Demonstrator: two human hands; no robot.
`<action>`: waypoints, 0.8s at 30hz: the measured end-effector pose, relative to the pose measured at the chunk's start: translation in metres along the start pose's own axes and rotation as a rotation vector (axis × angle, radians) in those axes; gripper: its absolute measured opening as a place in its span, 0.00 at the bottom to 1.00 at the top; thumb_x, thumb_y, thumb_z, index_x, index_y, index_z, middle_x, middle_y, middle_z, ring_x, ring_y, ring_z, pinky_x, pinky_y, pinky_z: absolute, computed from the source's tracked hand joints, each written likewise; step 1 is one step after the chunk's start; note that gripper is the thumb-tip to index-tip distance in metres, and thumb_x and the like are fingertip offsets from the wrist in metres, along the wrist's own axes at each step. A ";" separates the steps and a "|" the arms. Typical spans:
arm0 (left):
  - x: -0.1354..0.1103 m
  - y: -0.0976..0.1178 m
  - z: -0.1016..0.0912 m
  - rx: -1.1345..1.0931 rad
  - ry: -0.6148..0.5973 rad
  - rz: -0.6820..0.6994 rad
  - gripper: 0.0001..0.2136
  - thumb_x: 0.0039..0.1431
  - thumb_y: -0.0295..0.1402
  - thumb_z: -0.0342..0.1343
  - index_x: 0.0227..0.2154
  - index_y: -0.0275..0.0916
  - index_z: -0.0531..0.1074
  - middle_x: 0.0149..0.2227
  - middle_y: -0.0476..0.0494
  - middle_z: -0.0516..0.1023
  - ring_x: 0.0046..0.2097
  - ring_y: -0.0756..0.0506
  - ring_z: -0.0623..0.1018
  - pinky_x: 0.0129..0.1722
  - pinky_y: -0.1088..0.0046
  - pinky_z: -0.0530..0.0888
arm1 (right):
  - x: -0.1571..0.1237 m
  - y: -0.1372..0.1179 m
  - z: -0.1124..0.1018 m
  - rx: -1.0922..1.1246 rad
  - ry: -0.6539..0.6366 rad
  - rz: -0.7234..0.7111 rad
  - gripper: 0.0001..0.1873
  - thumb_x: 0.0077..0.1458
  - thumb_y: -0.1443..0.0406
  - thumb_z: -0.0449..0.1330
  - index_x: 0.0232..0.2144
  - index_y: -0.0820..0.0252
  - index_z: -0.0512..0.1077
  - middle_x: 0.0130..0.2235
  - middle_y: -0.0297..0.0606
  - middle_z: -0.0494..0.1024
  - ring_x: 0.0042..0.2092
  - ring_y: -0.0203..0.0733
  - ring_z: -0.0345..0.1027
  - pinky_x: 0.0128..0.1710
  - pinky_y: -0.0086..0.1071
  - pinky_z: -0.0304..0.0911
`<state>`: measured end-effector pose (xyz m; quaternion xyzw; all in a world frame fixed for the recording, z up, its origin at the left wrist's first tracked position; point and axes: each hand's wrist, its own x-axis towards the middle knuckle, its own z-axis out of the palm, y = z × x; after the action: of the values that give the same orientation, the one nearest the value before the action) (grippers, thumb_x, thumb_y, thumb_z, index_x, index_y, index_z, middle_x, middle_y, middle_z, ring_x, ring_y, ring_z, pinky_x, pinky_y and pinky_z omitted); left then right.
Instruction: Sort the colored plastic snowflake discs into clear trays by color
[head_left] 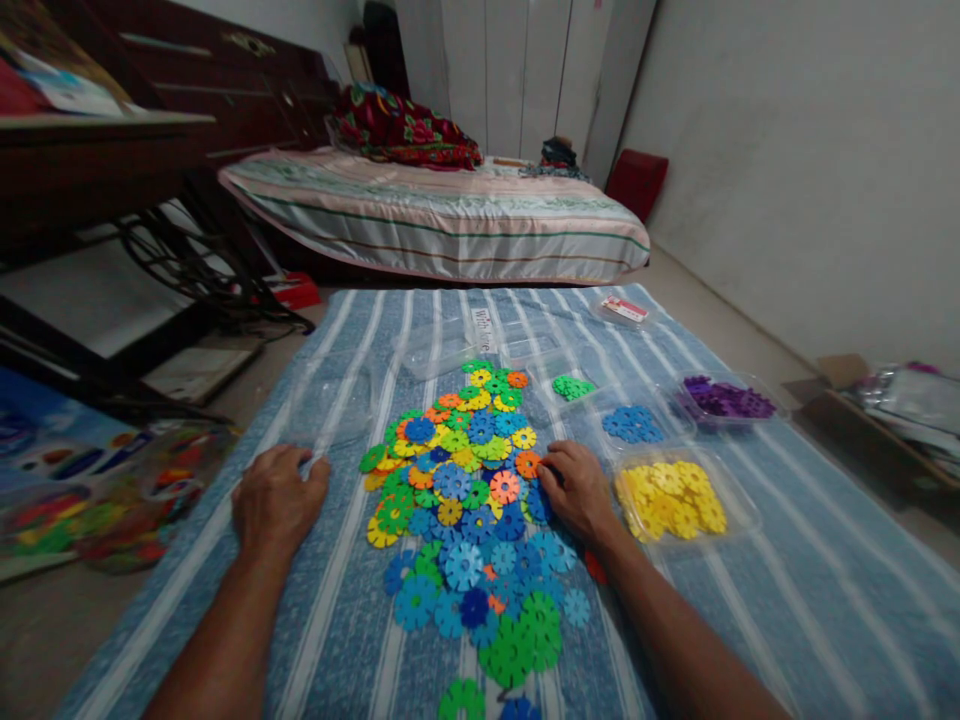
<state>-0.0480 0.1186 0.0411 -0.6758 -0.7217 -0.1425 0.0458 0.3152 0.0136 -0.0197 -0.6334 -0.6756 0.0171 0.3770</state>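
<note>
A loose pile of colourful notched plastic snowflake discs [480, 480] lies on the striped tablecloth in front of me. To its left, my left hand [279, 500] rests on the cloth, thumb and fingers apart, holding nothing. My right hand [576, 488] is at the pile's right edge, its fingers drawn together on the rim of an orange snowflake disc [527, 463]. Just right of that hand stands a clear tub of yellow discs [671, 500]. Behind it are tubs with blue discs [632, 424], green discs [573, 387] and purple discs [726, 397].
Clear plastic tubs [330, 400] stand behind my left hand and along the back [439, 347]. A lidded box with a red label [624, 309] is at the far right corner. Beyond the table is a bed [450, 225]; a cardboard box [862, 420] is on the right.
</note>
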 end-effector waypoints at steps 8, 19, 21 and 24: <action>0.004 -0.004 0.004 0.041 -0.001 0.083 0.15 0.63 0.39 0.46 0.39 0.33 0.74 0.50 0.33 0.77 0.54 0.38 0.74 0.56 0.63 0.68 | -0.005 -0.003 -0.001 0.020 0.006 0.016 0.11 0.62 0.63 0.55 0.33 0.57 0.78 0.44 0.44 0.79 0.46 0.45 0.71 0.49 0.39 0.63; 0.009 -0.016 0.033 0.050 0.067 0.146 0.23 0.61 0.41 0.41 0.41 0.30 0.77 0.51 0.27 0.78 0.52 0.33 0.76 0.55 0.56 0.71 | -0.010 -0.005 -0.005 0.047 -0.009 0.032 0.12 0.62 0.63 0.55 0.33 0.58 0.78 0.43 0.44 0.79 0.46 0.46 0.71 0.49 0.39 0.64; 0.009 -0.017 0.034 0.062 0.076 0.145 0.23 0.61 0.41 0.41 0.41 0.31 0.78 0.51 0.28 0.78 0.53 0.34 0.76 0.56 0.56 0.71 | -0.010 -0.005 -0.006 0.049 -0.009 0.032 0.12 0.61 0.63 0.55 0.33 0.58 0.78 0.43 0.44 0.79 0.46 0.46 0.71 0.49 0.39 0.63; 0.010 -0.016 0.033 0.070 0.084 0.151 0.22 0.61 0.40 0.42 0.41 0.32 0.78 0.51 0.30 0.79 0.53 0.35 0.76 0.56 0.57 0.71 | -0.009 -0.005 -0.005 0.044 0.007 0.032 0.12 0.61 0.62 0.55 0.32 0.58 0.78 0.43 0.44 0.79 0.45 0.45 0.71 0.49 0.39 0.63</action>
<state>-0.0605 0.1364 0.0099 -0.7197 -0.6707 -0.1414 0.1102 0.3130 0.0023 -0.0179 -0.6357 -0.6636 0.0356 0.3927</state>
